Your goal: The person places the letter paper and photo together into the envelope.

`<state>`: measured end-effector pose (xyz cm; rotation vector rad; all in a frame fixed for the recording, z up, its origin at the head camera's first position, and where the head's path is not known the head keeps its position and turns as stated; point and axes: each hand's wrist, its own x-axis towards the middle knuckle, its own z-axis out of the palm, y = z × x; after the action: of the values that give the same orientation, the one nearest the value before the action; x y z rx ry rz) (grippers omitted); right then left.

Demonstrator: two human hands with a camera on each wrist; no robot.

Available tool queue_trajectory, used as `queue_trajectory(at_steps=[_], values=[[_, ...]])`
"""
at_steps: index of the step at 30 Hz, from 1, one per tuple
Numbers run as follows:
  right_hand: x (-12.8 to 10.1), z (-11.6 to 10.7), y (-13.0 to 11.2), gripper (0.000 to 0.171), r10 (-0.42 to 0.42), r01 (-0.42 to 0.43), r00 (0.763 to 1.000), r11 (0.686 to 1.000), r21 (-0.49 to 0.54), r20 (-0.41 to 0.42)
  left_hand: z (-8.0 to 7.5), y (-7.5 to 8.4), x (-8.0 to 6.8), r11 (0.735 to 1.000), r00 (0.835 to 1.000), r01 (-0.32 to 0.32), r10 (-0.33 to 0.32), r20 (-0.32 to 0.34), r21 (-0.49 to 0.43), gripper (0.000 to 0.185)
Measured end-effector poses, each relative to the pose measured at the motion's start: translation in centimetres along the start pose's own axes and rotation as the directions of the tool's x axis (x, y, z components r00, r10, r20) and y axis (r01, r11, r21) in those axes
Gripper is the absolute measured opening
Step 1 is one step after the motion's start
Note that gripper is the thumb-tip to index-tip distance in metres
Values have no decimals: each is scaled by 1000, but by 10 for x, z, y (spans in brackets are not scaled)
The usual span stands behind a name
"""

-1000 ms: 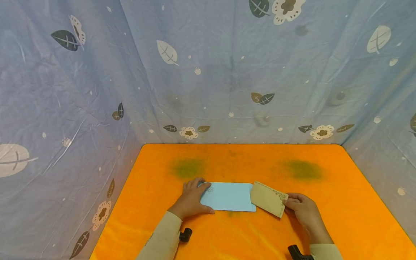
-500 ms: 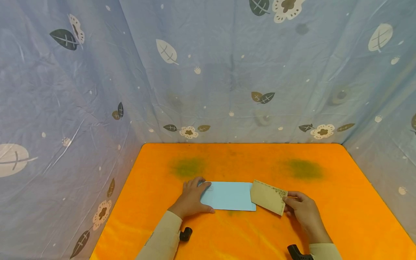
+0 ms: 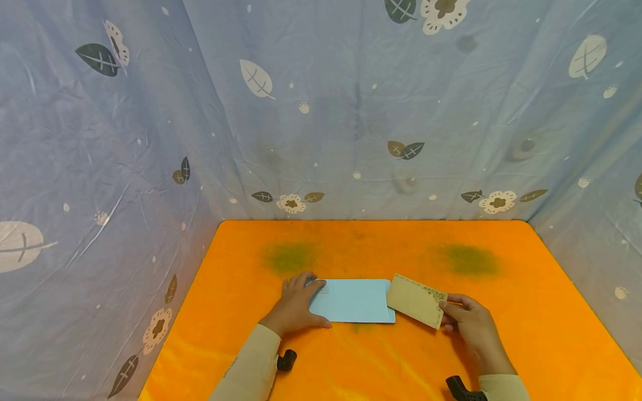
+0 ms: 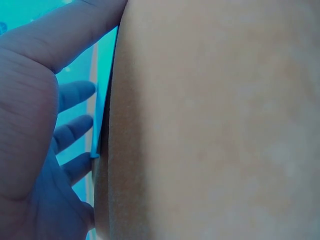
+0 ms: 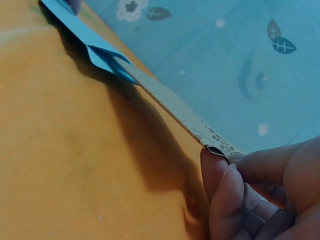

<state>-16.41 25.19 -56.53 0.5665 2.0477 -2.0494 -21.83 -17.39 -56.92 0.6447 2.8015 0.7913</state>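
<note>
My left hand (image 3: 296, 305) holds the left end of a light blue envelope (image 3: 351, 301), thumb at its near edge and fingers at its far edge. Small print shows near the envelope's upper left corner. In the right wrist view the envelope's right end (image 5: 102, 59) gapes, with its two layers apart. A tan card with a floral corner (image 3: 416, 301) slants down to the right, its left end in that opening. Between thumb and fingers, my right hand (image 3: 468, 323) pinches the card's right end, which curls a little and casts a shadow on the cloth.
An orange cloth (image 3: 361, 367) with two dark greenish patches covers the table. Blue curtains with leaf and flower prints (image 3: 321, 111) stand behind and at both sides. Black wrist mounts (image 3: 287, 361) sit by both sleeves.
My right hand and the card have shifted slightly away from me and to the right. The left hand and the envelope have stayed in place.
</note>
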Motion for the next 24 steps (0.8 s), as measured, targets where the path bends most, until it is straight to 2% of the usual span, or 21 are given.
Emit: queue_trajectory(at_steps=[11,24], values=[[3,-3,3,52,13,-14,1000,999,50,6,0,-1,1,1000,1000,3,-3,7,8,101],[4,0,5,48,4,-3,999,1000,-16,33,2,-2,0,1000,1000,2,-2,0,18,101]])
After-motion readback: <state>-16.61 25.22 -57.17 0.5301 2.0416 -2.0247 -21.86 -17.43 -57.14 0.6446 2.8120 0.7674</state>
